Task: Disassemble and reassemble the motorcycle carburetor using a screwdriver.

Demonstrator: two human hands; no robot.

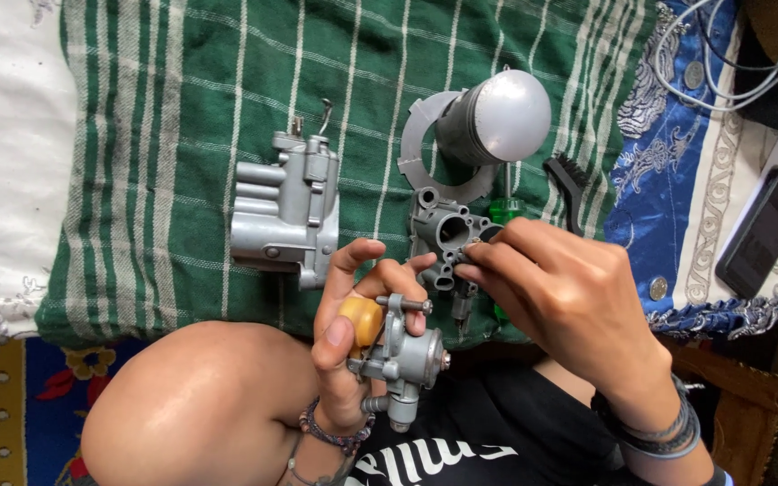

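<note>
A green checked cloth (182,135) is covering the surface. Near its bottom edge, the left hand (344,333) is gripping a small grey metal carburettor part (402,355), while the right hand (551,288) is pinching something tiny beside a grey cast housing (443,236).

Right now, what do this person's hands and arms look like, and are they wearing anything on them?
Both are bare, with no gloves or sleeves. The left hand has a beaded bracelet and a thin bangle at the wrist. The right hand has stacked grey bands around its wrist.
</note>
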